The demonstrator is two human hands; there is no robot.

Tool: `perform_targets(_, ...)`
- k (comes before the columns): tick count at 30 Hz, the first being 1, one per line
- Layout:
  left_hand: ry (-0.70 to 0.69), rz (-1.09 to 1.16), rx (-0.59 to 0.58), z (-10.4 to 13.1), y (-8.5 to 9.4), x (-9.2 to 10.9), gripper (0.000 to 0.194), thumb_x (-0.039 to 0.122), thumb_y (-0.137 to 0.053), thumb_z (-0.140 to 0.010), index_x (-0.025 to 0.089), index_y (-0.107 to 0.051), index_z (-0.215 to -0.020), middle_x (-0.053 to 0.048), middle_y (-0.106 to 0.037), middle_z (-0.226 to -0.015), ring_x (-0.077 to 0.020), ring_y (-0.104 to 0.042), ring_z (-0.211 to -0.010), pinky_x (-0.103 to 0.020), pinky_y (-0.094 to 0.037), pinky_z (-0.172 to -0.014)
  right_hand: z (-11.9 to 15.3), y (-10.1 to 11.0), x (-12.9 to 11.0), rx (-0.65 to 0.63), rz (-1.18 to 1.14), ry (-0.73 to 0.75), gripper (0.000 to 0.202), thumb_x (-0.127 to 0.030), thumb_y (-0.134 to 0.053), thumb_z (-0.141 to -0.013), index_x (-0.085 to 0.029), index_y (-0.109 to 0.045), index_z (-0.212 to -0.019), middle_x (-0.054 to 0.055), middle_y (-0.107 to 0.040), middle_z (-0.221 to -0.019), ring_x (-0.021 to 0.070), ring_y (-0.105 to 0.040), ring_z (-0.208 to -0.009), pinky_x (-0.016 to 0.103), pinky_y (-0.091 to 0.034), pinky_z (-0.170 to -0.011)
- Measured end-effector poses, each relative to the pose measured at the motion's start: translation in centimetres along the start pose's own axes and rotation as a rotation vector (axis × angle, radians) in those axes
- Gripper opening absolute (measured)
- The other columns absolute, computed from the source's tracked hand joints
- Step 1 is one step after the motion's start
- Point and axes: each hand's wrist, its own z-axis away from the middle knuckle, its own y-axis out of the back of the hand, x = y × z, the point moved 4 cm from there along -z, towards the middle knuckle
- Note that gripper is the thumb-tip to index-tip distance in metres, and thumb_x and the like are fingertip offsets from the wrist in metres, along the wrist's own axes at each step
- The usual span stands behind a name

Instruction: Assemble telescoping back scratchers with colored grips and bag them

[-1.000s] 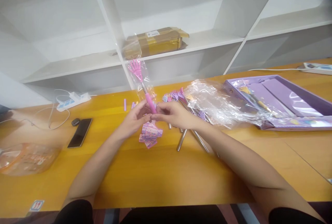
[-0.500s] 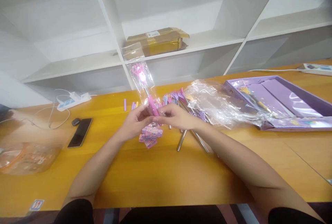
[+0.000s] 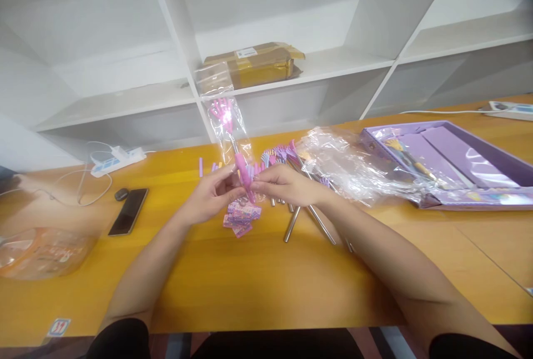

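A pink back scratcher (image 3: 242, 167) with a hand-shaped head and a metal shaft is inside a clear plastic bag (image 3: 214, 80), head pointing up and away from me. My left hand (image 3: 213, 195) is closed around the left side of its pink handle end. From the right, my right hand (image 3: 285, 184) pinches the same end between thumb and fingers. Just below them lie small printed pink-purple cards (image 3: 241, 217) in a loose pile. Behind my right hand, several more back scratchers (image 3: 283, 152) with coloured hand heads and metal rods (image 3: 292, 226) lie on the table.
Crumpled clear bags (image 3: 345, 165) lie right of centre, against a purple box (image 3: 449, 126) holding a wrapped yellow back scratcher. Purple and yellow handle pieces (image 3: 201, 167) sit behind my left hand. To the left are a phone (image 3: 129, 212), a power strip (image 3: 119, 160) and an orange-topped plastic bag (image 3: 45, 253).
The bagged back scratcher is still between both hands; its pink handle end has turned slightly and tipped lower. My hands have shifted only a little.
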Motion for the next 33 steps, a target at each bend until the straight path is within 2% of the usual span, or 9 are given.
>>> perform_targets(5,0.017,0.028,-0.072,0.3,0.3,0.0,0.017,0.031,-0.078,-0.095,0.018,-0.072,-0.105,-0.004,-0.063,-0.094,-0.0154,-0.06,-0.087,-0.029,-0.054,-0.078,0.1,-0.2,0.2,-0.086,-0.017,0.018,0.051,-0.052,-0.046,-0.113,-0.019,-0.052,-0.075,-0.005,-0.048,-0.066,0.0082,-0.043,-0.061,0.025,-0.035,-0.062)
perform_targets(10,0.011,0.052,-0.105,0.4,0.4,0.2,0.016,0.028,-0.077,-0.096,0.019,-0.073,-0.109,-0.003,-0.062,-0.093,-0.0141,-0.06,-0.084,-0.029,-0.056,-0.078,0.2,0.2,0.1,-0.174,-0.017,0.03,0.047,-0.049,-0.043,-0.115,-0.02,-0.05,-0.078,-0.004,-0.049,-0.07,0.0091,-0.045,-0.065,0.025,-0.037,-0.065)
perform_targets(12,0.006,0.049,-0.109,0.4,0.5,0.3,0.02,0.026,-0.076,-0.097,0.02,-0.074,-0.116,-0.003,-0.062,-0.092,-0.0137,-0.06,-0.083,-0.029,-0.057,-0.078,0.3,0.4,0.0,-0.193,-0.02,0.054,0.045,-0.046,-0.044,-0.115,-0.019,-0.051,-0.08,-0.003,-0.051,-0.072,0.0092,-0.046,-0.067,0.025,-0.038,-0.067)
perform_targets(16,-0.016,0.052,-0.098,0.4,0.6,0.5,0.043,0.025,-0.076,-0.097,0.024,-0.069,-0.139,-0.002,-0.063,-0.093,-0.014,-0.062,-0.085,-0.029,-0.058,-0.08,0.5,0.6,0.3,-0.205,-0.04,0.071,0.042,-0.043,-0.046,-0.115,-0.018,-0.055,-0.082,-0.003,-0.053,-0.074,0.009,-0.048,-0.067,0.025,-0.038,-0.067)
perform_targets(18,-0.001,0.045,-0.099,0.4,0.6,0.6,0.045,0.026,-0.076,-0.097,0.023,-0.068,-0.142,-0.004,-0.066,-0.098,-0.0149,-0.063,-0.089,-0.03,-0.059,-0.082,0.6,0.7,0.6,-0.217,-0.051,0.061,0.041,-0.043,-0.047,-0.115,-0.018,-0.058,-0.084,-0.003,-0.053,-0.073,0.009,-0.048,-0.067,0.025,-0.038,-0.066)
perform_targets(23,-0.012,0.012,-0.095,0.3,0.8,1.0,0.04,0.024,-0.074,-0.098,0.023,-0.071,-0.138,-0.007,-0.071,-0.112,-0.015,-0.066,-0.097,-0.028,-0.059,-0.088,0.7,1.6,0.6,-0.094,-0.124,0.068,0.039,-0.038,-0.043,-0.116,-0.018,-0.059,-0.086,-0.003,-0.052,-0.074,0.0103,-0.05,-0.069,0.026,-0.04,-0.068)
perform_targets(27,-0.058,0.014,-0.087,0.3,0.9,1.5,0.046,0.025,-0.073,-0.099,0.026,-0.069,-0.145,-0.01,-0.071,-0.129,-0.0192,-0.069,-0.112,-0.031,-0.059,-0.098,0.5,1.7,0.1,-0.06,-0.1,0.046,0.03,-0.04,-0.053,-0.112,-0.018,-0.057,-0.09,-0.002,-0.056,-0.082,0.0105,-0.049,-0.074,0.026,-0.041,-0.07)
perform_targets(29,-0.057,0.016,-0.078,0.3,0.9,1.5,0.049,0.026,-0.073,-0.1,0.027,-0.066,-0.148,-0.011,-0.072,-0.13,-0.0204,-0.069,-0.115,-0.033,-0.059,-0.101,0.3,1.2,0.1,-0.058,-0.064,0.014,0.028,-0.042,-0.061,-0.108,-0.018,-0.058,-0.093,-0.001,-0.058,-0.085,0.0109,-0.05,-0.075,0.027,-0.042,-0.069)
perform_targets(33,-0.04,0.035,-0.037,0.2,0.6,1.1,0.054,0.027,-0.075,-0.098,0.027,-0.063,-0.151,-0.01,-0.074,-0.119,-0.0195,-0.071,-0.105,-0.033,-0.062,-0.094,0.0,0.2,0.3,0.016,-0.026,-0.005,0.027,-0.041,-0.069,-0.102,-0.02,-0.058,-0.09,-0.003,-0.057,-0.078,0.0106,-0.047,-0.07,0.027,-0.039,-0.066)
